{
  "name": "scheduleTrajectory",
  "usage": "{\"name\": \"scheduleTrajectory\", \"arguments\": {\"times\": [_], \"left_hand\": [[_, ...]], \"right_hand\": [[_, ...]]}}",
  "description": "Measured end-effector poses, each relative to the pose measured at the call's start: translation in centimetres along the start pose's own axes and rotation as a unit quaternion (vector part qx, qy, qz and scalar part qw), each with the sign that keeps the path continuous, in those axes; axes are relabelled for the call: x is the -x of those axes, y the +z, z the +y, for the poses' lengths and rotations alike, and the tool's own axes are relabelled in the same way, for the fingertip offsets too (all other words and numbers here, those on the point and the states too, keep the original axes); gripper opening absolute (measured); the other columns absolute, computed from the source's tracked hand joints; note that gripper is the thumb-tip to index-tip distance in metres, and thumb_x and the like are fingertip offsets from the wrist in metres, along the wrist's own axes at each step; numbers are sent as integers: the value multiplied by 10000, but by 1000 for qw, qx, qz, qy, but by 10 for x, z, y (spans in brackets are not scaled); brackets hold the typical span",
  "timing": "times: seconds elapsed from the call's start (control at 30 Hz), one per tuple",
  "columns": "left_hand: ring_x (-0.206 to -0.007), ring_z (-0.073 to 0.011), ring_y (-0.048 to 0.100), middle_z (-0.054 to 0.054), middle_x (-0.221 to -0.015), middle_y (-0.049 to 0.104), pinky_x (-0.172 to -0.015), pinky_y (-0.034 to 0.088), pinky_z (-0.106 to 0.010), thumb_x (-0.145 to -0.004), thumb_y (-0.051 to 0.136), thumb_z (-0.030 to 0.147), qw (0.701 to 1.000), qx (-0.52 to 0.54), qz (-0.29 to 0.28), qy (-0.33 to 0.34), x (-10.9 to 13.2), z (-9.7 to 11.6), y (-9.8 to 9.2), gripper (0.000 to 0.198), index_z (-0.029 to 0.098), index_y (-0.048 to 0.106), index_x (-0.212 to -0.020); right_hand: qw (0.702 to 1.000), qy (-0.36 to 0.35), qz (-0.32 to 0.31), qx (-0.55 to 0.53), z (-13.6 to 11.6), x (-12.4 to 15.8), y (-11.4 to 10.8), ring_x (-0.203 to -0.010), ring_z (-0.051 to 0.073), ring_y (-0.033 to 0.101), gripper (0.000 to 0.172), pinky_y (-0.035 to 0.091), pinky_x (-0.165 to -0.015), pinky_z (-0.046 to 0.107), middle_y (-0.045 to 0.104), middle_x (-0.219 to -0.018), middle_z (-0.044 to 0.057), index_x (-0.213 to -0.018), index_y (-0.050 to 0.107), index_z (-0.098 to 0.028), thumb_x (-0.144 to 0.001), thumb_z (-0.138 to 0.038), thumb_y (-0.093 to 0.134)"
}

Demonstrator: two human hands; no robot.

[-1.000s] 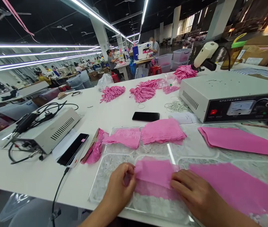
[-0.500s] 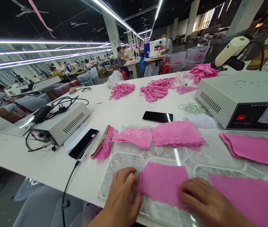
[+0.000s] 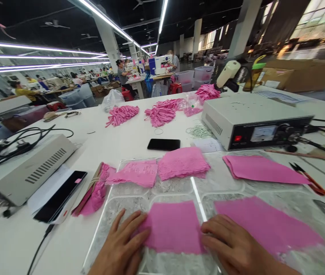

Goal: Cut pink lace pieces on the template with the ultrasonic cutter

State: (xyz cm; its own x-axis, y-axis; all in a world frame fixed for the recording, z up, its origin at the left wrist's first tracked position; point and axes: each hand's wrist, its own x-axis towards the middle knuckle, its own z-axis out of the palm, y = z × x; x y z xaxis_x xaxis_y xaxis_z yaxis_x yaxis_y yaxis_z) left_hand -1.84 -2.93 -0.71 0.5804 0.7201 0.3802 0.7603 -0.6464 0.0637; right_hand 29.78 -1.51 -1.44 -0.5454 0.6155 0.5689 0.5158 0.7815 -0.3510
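Observation:
A pink fabric piece [image 3: 176, 229] lies flat on the clear-topped, marbled board [image 3: 162, 193]. At its left edge rests my left hand [image 3: 123, 242], fingers spread and fingertips on the cloth. My right hand [image 3: 233, 242] is closed at the opposite edge, its fingers bent together against the fabric; the thumb is hidden. Beside that hand, a larger pink piece [image 3: 265, 223] is spread out. Behind, I see a stack of scalloped pink lace [image 3: 183, 164], a patterned lace piece [image 3: 136, 172] and a folded pink cloth [image 3: 262, 168].
A grey control box [image 3: 254, 114] with a lit red switch stands at the right, and another grey box [image 3: 36, 164] at the left. Phones [image 3: 164, 144], orange-handled snips [image 3: 308, 179] and bundles of pink strips [image 3: 122, 114] lie around the board. People work at sewing machines beyond.
The camera view has swung right. The pink piece has settled flatter and squarer on the board. My left fingers have spread out, and my right hand stays at the right edge.

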Motion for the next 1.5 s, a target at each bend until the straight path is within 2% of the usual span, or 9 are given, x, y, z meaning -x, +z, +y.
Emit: {"name": "scheduleTrajectory", "arguments": {"times": [0.2,0.33,0.57,0.7,0.8,0.97,1.2,1.37,1.5], "left_hand": [[-1217,-196,587,-40,-1256,656,-1126,388,-357,-926,489,197,990,67,9,127,-46,6,13,324,260,626,-1213],[-1237,-193,570,-69,-1243,662,-1114,400,-366,-947,452,157,962,125,-14,244,-105,42,36,363,224,574,-1283],[-1347,-239,436,-76,-1393,539,-1132,351,-447,-938,483,163,931,160,-95,313,-180,98,65,416,204,519,-1350],[-1362,-280,409,-57,-1449,471,-1116,364,-479,-954,539,339,922,108,-115,354,-190,100,79,445,206,501,-1377],[-1325,-282,466,-54,-1435,488,-1106,380,-456,-971,492,452,915,62,-75,392,-188,95,89,473,200,516,-1370],[-1299,-254,505,-43,-1393,541,-1167,266,-441,-987,447,481,905,31,-15,423,-184,87,101,468,216,530,-1364],[-1381,-222,399,-64,-1356,582,-1206,121,-448,-997,431,477,902,51,29,427,-184,85,107,446,207,561,-1327],[-1404,-217,359,-67,-1373,567,-1217,119,-422,-1013,423,422,897,67,-12,437,-201,97,96,436,151,549,-1330],[-1396,-225,371,-48,-1439,495,-1197,239,-420,-1021,419,356,892,99,-111,427,-225,114,87,435,149,461,-1401]], "right_hand": [[980,106,111,123,32,55,-55,-876,170,675,243,575,-750,243,690,-934,57,-1038,639,-218,-885,-88,500],[951,198,150,184,46,97,-76,-817,178,694,183,595,-695,261,695,-928,33,-1016,648,-253,-900,-176,529],[924,259,196,202,50,130,-82,-848,175,688,148,585,-721,242,682,-950,41,-990,663,-251,-918,-214,539],[921,271,205,188,53,131,-83,-867,172,681,162,573,-750,229,669,-953,60,-977,671,-239,-916,-189,530],[920,285,197,182,53,132,-84,-879,170,684,205,571,-755,217,666,-968,69,-987,674,-230,-906,-155,502],[917,288,205,183,51,132,-83,-921,158,688,246,563,-801,193,673,-1011,64,-979,674,-229,-888,-116,476],[908,297,214,203,53,144,-76,-968,175,685,272,543,-912,243,693,-1060,28,-1029,676,-257,-862,-115,515],[839,373,368,145,47,161,-74,-807,232,719,164,627,-726,295,730,-915,-2,-950,710,-309,-790,-286,681],[777,408,469,104,38,155,-82,-985,316,679,488,638,-696,412,672,-1124,67,-1227,588,-321,-765,-432,700]]}}
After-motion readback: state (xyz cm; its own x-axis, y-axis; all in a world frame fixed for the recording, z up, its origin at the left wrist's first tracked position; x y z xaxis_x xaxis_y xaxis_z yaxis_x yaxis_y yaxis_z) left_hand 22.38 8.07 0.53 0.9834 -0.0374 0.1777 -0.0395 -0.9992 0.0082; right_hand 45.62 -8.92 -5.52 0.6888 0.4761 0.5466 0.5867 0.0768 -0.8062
